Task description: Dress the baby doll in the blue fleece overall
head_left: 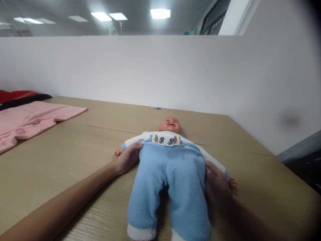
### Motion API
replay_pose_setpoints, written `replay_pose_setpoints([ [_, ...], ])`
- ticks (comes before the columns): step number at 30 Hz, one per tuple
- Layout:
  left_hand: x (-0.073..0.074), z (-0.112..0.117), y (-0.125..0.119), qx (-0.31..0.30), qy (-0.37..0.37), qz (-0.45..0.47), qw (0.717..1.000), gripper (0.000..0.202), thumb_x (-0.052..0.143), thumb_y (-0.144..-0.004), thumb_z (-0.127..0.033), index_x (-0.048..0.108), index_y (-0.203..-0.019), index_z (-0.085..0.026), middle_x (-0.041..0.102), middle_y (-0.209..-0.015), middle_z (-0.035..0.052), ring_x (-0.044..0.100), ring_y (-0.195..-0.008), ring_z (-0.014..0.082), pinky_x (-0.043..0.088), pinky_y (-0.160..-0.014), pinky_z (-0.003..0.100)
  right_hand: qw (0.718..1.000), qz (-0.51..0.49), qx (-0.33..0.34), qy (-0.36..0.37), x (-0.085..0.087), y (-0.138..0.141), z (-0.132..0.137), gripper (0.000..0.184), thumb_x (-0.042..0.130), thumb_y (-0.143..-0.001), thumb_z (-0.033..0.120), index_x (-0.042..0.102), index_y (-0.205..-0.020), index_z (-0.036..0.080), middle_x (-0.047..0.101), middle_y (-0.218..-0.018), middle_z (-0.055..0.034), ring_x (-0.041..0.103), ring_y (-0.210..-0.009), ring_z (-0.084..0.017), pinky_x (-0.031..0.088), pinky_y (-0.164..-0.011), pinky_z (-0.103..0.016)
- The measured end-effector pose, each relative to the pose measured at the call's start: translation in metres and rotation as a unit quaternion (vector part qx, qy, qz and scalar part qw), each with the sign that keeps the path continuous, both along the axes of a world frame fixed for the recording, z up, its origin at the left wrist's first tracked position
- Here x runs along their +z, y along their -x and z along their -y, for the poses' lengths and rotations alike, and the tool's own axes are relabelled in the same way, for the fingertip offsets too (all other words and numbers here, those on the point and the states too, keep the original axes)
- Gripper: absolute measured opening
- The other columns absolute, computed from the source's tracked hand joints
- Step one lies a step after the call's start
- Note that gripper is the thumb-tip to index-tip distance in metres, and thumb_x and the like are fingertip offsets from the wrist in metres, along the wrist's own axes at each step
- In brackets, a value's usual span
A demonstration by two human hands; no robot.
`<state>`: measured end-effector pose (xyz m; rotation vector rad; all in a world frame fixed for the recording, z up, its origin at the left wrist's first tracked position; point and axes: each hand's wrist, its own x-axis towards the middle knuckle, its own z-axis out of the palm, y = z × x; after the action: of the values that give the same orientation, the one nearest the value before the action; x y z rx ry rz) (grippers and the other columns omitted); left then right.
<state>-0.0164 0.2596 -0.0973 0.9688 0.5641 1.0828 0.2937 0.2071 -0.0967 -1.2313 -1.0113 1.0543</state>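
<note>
A baby doll [170,124] lies on its back on the wooden table [75,157], head away from me. It wears a white top and light blue fleece trousers [173,177] with white cuffs. My left hand [127,156] grips the doll's side at the waist of the trousers, fingers curled onto the cloth. On the other side my right hand [217,184] is pressed against the trousers at the doll's hip, fingers tucked under the fabric and partly hidden.
A pink cloth [27,120] lies at the table's far left, with red and black fabric [15,97] behind it. A white partition wall [150,70] runs along the back and right edges. A small blue item [155,108] rests near the wall.
</note>
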Motion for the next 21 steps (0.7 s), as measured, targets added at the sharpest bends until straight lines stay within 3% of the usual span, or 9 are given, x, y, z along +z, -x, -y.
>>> replay_pose_setpoints([
  [3, 0.003, -0.001, 0.003, 0.005, 0.015, 0.024, 1.000, 0.024, 0.068, -0.085, -0.035, 0.069, -0.104, -0.020, 0.071, -0.097, 0.0058, 0.066, -0.102, 0.0301, 0.049, -0.096, 0.042, 0.998, -0.044, 0.032, 0.017, 0.001, 0.002, -0.002, 0.023, 0.071, -0.084, 0.049, 0.070, -0.072, 0.030, 0.069, -0.066, -0.0053, 0.071, -0.090, -0.037, 0.060, -0.088, -0.050],
  [7, 0.001, -0.004, 0.008, 0.031, -0.023, 0.004, 0.999, 0.023, 0.070, -0.086, -0.034, 0.068, -0.104, -0.020, 0.068, -0.094, 0.0045, 0.063, -0.092, 0.0247, 0.047, -0.088, 0.036, 0.988, -0.081, 0.131, -0.017, 0.010, 0.011, -0.005, 0.019, 0.061, -0.087, 0.046, 0.070, -0.088, 0.029, 0.070, -0.083, -0.0041, 0.067, -0.092, -0.032, 0.056, -0.087, -0.044],
  [12, 0.015, -0.005, 0.008, 0.082, -0.144, -0.147, 0.975, 0.030, 0.079, -0.093, -0.044, 0.064, -0.093, -0.019, 0.060, -0.088, 0.0013, 0.053, -0.083, 0.0179, 0.042, -0.078, 0.030, 0.981, 0.123, 0.117, -0.094, 0.028, 0.008, -0.002, 0.023, 0.072, -0.094, 0.049, 0.064, -0.089, 0.028, 0.054, -0.082, 0.0019, 0.051, -0.079, -0.020, 0.044, -0.073, -0.031],
  [15, 0.027, -0.009, 0.004, 0.088, -0.164, -0.187, 0.965, 0.038, 0.075, -0.097, -0.055, 0.062, -0.098, -0.019, 0.058, -0.090, 0.0005, 0.051, -0.088, 0.0176, 0.042, -0.082, 0.030, 0.974, 0.164, 0.106, -0.116, 0.037, 0.008, -0.012, 0.031, 0.072, -0.096, 0.057, 0.062, -0.092, 0.028, 0.053, -0.083, 0.0028, 0.049, -0.078, -0.019, 0.042, -0.072, -0.029],
  [18, 0.025, -0.016, 0.002, 0.079, -0.138, -0.200, 0.967, 0.045, 0.074, -0.096, -0.061, 0.060, -0.104, -0.019, 0.058, -0.092, 0.0000, 0.050, -0.087, 0.0169, 0.041, -0.082, 0.030, 0.984, 0.133, 0.102, -0.067, 0.030, 0.009, -0.029, 0.048, 0.077, -0.085, 0.072, 0.062, -0.090, 0.027, 0.058, -0.082, 0.0025, 0.053, -0.079, -0.020, 0.044, -0.074, -0.030],
  [21, 0.012, -0.020, 0.007, 0.064, -0.121, -0.224, 0.965, 0.050, 0.073, -0.094, -0.066, 0.058, -0.103, -0.019, 0.054, -0.089, -0.0017, 0.046, -0.080, 0.0155, 0.036, -0.074, 0.029, 0.987, 0.121, 0.103, -0.019, 0.015, 0.004, -0.038, 0.061, 0.082, -0.070, 0.083, 0.064, -0.087, 0.027, 0.062, -0.080, 0.0012, 0.057, -0.080, -0.023, 0.048, -0.076, -0.034],
])
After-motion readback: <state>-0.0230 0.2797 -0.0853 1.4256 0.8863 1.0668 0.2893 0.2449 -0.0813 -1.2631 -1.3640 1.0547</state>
